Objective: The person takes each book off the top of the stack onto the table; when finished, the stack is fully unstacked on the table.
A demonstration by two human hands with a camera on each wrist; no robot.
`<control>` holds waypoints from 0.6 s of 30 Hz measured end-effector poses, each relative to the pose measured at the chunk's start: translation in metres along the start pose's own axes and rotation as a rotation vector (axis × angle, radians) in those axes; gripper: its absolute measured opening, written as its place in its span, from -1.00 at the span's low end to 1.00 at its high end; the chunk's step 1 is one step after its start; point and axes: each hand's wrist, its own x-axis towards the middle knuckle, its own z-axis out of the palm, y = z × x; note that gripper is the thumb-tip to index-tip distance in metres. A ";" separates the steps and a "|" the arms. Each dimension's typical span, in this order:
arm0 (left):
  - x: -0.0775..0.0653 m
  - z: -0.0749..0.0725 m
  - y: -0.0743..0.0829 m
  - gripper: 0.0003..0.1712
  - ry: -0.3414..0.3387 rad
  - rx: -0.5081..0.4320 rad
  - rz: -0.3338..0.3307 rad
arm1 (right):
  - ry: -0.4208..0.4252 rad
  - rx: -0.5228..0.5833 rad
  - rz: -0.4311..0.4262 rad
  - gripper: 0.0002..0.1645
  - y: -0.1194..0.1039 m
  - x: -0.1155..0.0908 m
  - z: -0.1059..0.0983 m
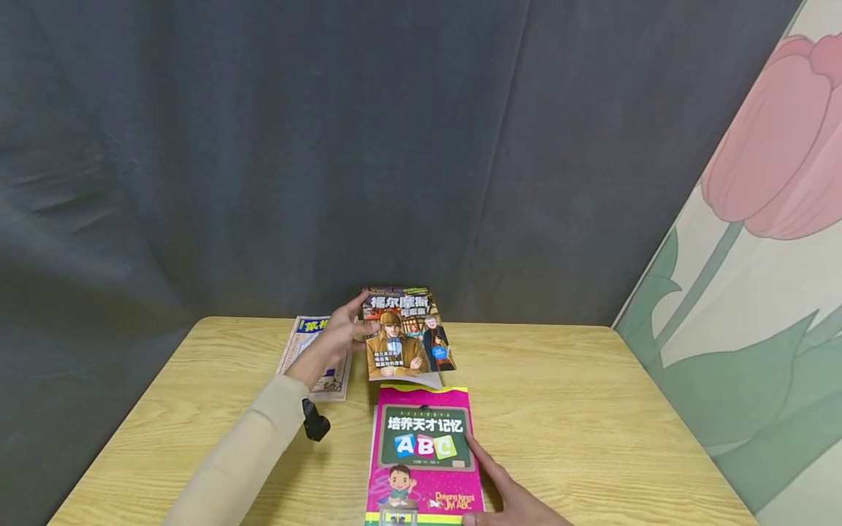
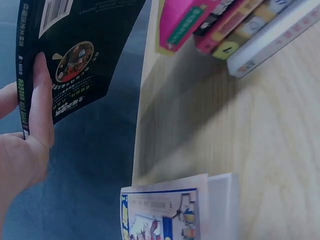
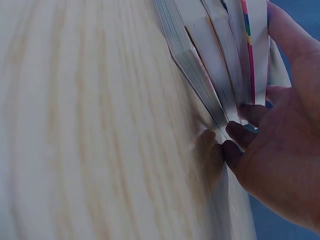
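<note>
Magenta, yellow-banded book [image 1: 425, 456]; dark curtain [image 1: 368, 153]; tan wood-grained table [image 1: 579, 409]

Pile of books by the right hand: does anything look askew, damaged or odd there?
The pile touching the right hand looks slightly askew: in the right wrist view, its edges sit stepped rather than flush. No damage stands out.

Colourful detective-cover book [image 1: 397, 343] held raised and tilted, pink ABC book [image 1: 427, 478] flat atop stacked books [image 2: 252, 30]

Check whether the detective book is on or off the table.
Off: the left grip holds the detective book up, and the left wrist view shows its dark back cover, clear of the table.
</note>
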 end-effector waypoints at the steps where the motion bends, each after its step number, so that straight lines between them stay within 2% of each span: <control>1: 0.002 0.000 0.001 -0.02 0.004 0.000 0.002 | 0.003 0.003 0.005 0.16 0.000 0.000 0.000; 6: 0.010 -0.001 -0.004 -0.03 0.029 0.029 -0.006 | 0.011 0.011 0.025 0.14 0.001 0.001 -0.003; 11: 0.017 -0.002 -0.018 -0.08 0.023 0.103 -0.026 | 0.009 -0.004 0.009 0.15 0.003 0.001 -0.005; 13: 0.019 -0.003 -0.024 -0.09 0.015 0.122 -0.032 | 0.018 -0.062 -0.019 0.18 0.004 0.000 -0.005; 18: 0.021 -0.006 -0.024 -0.09 0.000 0.164 -0.059 | 0.061 -0.231 -0.072 0.24 0.003 -0.003 -0.005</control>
